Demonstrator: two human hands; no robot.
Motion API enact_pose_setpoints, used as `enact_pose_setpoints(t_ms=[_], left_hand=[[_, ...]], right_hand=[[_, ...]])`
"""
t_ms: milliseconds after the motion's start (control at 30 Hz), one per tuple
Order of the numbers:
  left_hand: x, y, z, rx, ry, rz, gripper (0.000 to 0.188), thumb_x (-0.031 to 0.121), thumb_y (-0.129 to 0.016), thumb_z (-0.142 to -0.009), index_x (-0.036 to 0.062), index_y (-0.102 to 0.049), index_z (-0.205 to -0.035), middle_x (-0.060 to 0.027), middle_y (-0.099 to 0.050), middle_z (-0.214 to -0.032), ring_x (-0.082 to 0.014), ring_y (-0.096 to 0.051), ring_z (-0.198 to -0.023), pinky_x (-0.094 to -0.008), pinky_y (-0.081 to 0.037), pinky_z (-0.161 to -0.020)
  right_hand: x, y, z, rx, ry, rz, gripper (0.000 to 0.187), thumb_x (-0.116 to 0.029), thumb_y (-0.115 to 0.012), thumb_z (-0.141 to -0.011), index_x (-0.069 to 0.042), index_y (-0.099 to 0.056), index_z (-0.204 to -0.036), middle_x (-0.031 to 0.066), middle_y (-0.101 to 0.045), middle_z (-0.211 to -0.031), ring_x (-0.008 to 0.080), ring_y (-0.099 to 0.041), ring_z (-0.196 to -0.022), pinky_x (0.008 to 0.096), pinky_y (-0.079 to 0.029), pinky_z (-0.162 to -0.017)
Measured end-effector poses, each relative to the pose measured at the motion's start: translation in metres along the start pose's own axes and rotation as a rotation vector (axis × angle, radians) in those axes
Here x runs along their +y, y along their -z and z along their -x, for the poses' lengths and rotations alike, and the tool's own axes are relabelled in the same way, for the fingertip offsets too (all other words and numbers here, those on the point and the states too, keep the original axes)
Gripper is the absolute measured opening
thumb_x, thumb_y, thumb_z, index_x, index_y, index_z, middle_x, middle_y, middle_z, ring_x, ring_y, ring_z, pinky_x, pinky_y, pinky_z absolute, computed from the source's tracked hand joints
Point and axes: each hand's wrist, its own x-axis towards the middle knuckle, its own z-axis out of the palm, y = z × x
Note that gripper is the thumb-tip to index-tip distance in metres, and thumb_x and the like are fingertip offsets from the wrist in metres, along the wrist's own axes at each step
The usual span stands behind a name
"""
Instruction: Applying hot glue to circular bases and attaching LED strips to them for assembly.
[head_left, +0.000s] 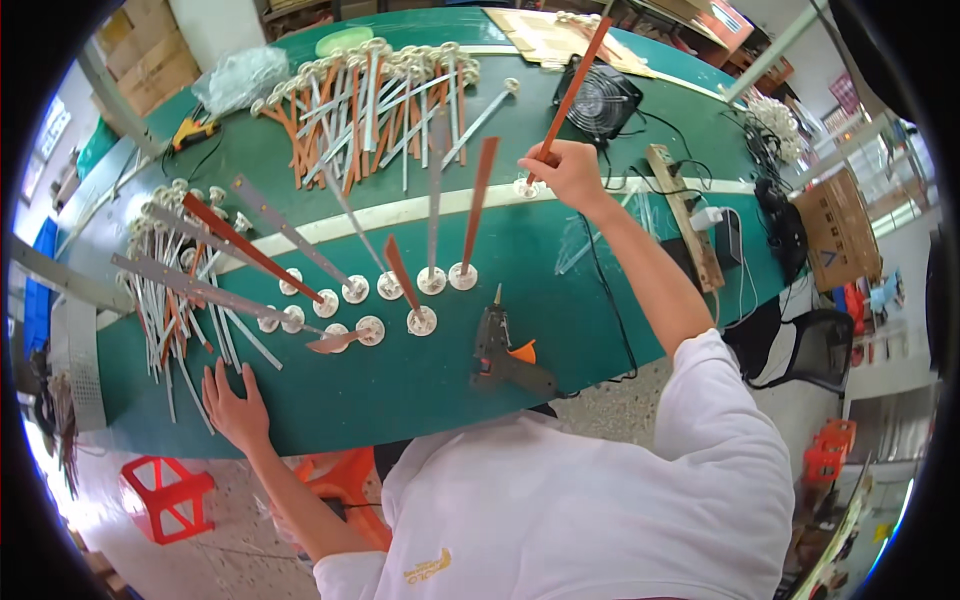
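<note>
My right hand (572,178) pinches a long orange-red strip (582,85) near its lower end, where a white round base (525,188) sits on the table by the pale band. My left hand (237,408) rests on the table's near left part, fingers spread and holding nothing. Between my hands, several grey and orange-red strips stand up from white round bases, such as an orange-red strip (481,205) and a grey strip (435,195). Closer to me lies a black glue gun (500,352) with an orange trigger, its nozzle pointing away.
A heap of strips with round bases (380,110) covers the far middle; another pile (180,290) lies left. Near my right arm are a black fan (600,100), a wooden board with sockets (685,215) and loose cables. A clear plastic bag (243,78) and yellow-black tool (192,132) lie far left.
</note>
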Motion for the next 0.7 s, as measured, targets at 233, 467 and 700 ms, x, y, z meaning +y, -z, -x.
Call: enact_pose_setpoints(t_ms=[233, 467, 700], left_hand=[[0.002, 0.005, 0.002, -0.034, -0.011, -0.035, 0.049, 0.041, -0.061, -0.097, 0.0121, -0.061, -0.136, -0.0169, -0.055, -0.145, -0.0359, -0.047, -0.136, -0.0455, -0.037, -0.113], [0.002, 0.006, 0.001, -0.051, -0.002, -0.033, 0.048, 0.041, -0.06, -0.098, 0.0128, -0.061, -0.137, -0.0166, -0.054, -0.146, -0.0356, -0.046, -0.137, -0.0458, -0.037, -0.113], [0.003, 0.008, 0.002, -0.051, 0.006, -0.026, 0.048, 0.04, -0.062, -0.097, 0.013, -0.061, -0.137, -0.0158, -0.054, -0.146, -0.0352, -0.046, -0.137, -0.0464, -0.037, -0.113]], right_hand=[[0.029, -0.001, 0.019, 0.174, 0.01, 0.023, 0.014, -0.012, -0.077, -0.085, 0.0, -0.073, -0.088, 0.0063, -0.072, -0.07, 0.0105, -0.071, -0.064, 0.0247, -0.053, -0.06], [0.023, 0.004, 0.015, 0.107, -0.008, 0.142, 0.014, -0.013, -0.078, -0.085, -0.001, -0.073, -0.09, 0.0051, -0.072, -0.072, 0.0104, -0.072, -0.065, 0.0248, -0.054, -0.062], [0.006, 0.014, 0.034, 0.188, -0.029, 0.314, 0.022, -0.017, -0.082, -0.081, -0.004, -0.074, -0.098, 0.0057, -0.075, -0.088, 0.0082, -0.068, -0.069, 0.024, -0.052, -0.064]])
